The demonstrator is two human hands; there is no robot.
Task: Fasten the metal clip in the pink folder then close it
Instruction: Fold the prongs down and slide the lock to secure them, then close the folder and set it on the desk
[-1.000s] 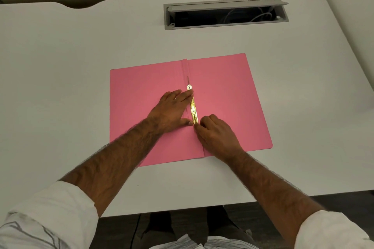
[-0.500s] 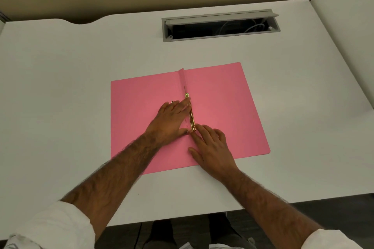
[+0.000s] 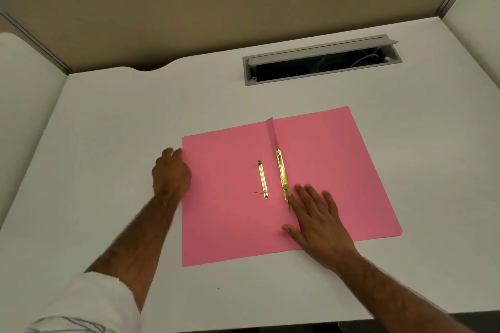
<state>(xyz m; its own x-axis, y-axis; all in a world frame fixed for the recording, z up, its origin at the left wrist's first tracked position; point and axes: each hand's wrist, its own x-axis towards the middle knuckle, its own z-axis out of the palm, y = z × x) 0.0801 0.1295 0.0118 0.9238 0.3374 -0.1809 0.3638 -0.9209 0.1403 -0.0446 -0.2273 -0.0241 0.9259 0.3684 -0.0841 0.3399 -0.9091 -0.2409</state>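
The pink folder [image 3: 332, 170] lies open and flat on the white desk. A gold metal clip [image 3: 282, 174] runs along its centre fold, and a second gold strip [image 3: 262, 180] lies on the left leaf beside it. My right hand [image 3: 319, 220] rests flat on the folder, fingers spread, fingertips just below the clip's near end. My left hand [image 3: 171, 173] is at the folder's left edge with its fingers curled against that edge; whether they pinch the leaf I cannot tell.
A grey cable slot [image 3: 322, 61] with its lid raised is set into the desk behind the folder. Beige partition walls [image 3: 189, 21] close the desk at the back and both sides. The desk's front edge [image 3: 270, 327] is close to my body.
My left hand left the clip and moved out to the folder's left edge, uncovering the second gold strip. My right hand stayed near the clip's lower end. The camera tilted up.
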